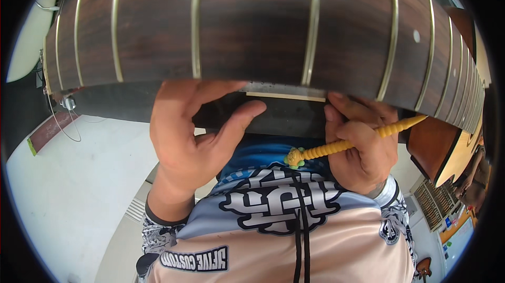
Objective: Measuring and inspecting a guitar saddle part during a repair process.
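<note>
A dark brown guitar fretboard [252, 31] with metal frets and pale dot inlays spans the upper view. Just below its near edge, a metal ruler [284, 87] partly shows, with a thin cream strip [286, 96] along it. My left hand [192, 130] is open beside the ruler's left end, thumb held apart; its fingertips are partly hidden by the fretboard. My right hand [365, 146] has curled fingers around a yellow twisted pen [336, 149] topped by a small yellow-green figure. Its index fingertip is at the strip's right end.
Under the hands lies a dark surface [294, 117]. At left is a white surface [79, 178] with a dark red block [52, 130] at its back. A wooden guitar body [442, 146] stands at right, near a rack [434, 204] and part of another person [473, 180].
</note>
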The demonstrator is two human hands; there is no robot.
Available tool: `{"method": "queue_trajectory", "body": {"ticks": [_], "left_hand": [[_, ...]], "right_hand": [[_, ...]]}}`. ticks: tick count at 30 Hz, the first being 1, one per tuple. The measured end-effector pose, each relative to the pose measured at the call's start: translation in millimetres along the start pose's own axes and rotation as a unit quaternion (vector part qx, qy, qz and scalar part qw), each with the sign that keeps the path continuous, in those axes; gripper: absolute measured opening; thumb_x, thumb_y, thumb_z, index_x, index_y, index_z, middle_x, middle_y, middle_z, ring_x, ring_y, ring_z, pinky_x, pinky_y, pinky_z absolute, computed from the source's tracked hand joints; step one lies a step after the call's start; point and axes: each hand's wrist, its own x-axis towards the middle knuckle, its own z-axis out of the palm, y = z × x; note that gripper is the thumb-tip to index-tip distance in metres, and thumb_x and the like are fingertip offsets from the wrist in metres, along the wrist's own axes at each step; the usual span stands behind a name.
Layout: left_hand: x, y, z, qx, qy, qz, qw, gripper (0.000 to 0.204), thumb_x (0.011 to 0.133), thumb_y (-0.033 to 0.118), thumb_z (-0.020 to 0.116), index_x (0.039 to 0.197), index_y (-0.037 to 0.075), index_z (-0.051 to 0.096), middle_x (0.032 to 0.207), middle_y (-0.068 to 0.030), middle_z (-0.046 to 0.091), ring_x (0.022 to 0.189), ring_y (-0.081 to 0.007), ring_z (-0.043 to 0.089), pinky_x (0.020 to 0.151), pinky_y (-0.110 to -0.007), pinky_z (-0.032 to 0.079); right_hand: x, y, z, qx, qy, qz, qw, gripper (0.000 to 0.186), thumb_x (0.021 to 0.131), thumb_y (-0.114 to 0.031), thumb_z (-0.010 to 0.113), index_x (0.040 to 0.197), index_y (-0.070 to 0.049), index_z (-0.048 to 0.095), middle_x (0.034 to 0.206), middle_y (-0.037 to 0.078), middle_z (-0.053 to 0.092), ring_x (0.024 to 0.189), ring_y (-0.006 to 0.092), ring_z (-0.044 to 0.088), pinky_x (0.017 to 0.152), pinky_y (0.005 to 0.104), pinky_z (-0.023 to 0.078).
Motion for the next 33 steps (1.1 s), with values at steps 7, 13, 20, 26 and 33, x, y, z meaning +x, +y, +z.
{"method": "queue_trajectory", "body": {"ticks": [7, 13, 20, 26, 33], "left_hand": [[4.8, -3.5, 3.8, -0.086, 0.041, 0.047, 0.994, 0.078, 0.074, -0.002, 0.09, 0.132, -0.01, 0.039, 0.106, -0.0179, 0.071, 0.097, -0.0231, 0.073, 0.08, -0.029, 0.057], [4.5, -3.7, 7.8, -0.131, 0.098, 0.016, 0.986, 0.089, 0.075, -0.005, 0.086, 0.14, -0.011, 0.026, 0.108, -0.0235, 0.07, 0.095, -0.0271, 0.075, 0.085, -0.029, 0.058], [8.8, -15.5, -9.3, -0.096, 0.028, 0.057, 0.993, 0.074, 0.075, -0.003, 0.087, 0.132, -0.011, 0.042, 0.104, -0.0193, 0.073, 0.098, -0.0236, 0.074, 0.085, -0.027, 0.057], [12.4, -2.0, -2.5, -0.043, 0.032, 0.04, 0.998, 0.053, 0.07, 0.016, 0.095, 0.109, -0.005, 0.066, 0.095, -0.0131, 0.074, 0.082, -0.0231, 0.072, 0.072, -0.03, 0.055], [16.2, 1.8, -13.8, 0.144, -0.036, 0.148, 0.978, 0.062, 0.06, 0.051, 0.092, 0.094, 0.002, 0.074, 0.092, -0.0103, 0.073, 0.08, -0.0328, 0.066, 0.075, -0.036, 0.053]], "right_hand": [[6.9, -7.7, -1.8, 0.037, -0.003, 0.031, 0.999, 0.035, 0.066, 0.012, 0.086, 0.082, -0.008, 0.062, 0.076, 0.009, 0.071, 0.066, 0.0222, 0.064, 0.068, 0.0317, 0.049], [2.3, -6.8, 4.4, 0.043, 0.012, 0.023, 0.999, 0.033, 0.065, 0.015, 0.081, 0.082, -0.006, 0.062, 0.069, 0.006, 0.067, 0.06, 0.0184, 0.062, 0.059, 0.027, 0.046], [2.0, -19.0, 14.3, -0.006, 0.016, 0.039, 0.999, 0.033, 0.063, 0.011, 0.084, 0.08, -0.007, 0.062, 0.066, 0.005, 0.065, 0.057, 0.0178, 0.061, 0.057, 0.0273, 0.046], [2.1, -13.6, 3.5, -0.042, 0.016, 0.031, 0.999, 0.032, 0.062, 0.007, 0.086, 0.078, -0.009, 0.063, 0.064, 0.005, 0.063, 0.056, 0.0203, 0.059, 0.056, 0.0295, 0.045], [2.9, -15.9, 5.8, -0.068, 0.038, 0.039, 0.996, 0.033, 0.064, 0.006, 0.086, 0.081, -0.011, 0.063, 0.068, 0.003, 0.065, 0.059, 0.0212, 0.059, 0.059, 0.0305, 0.044]]}}
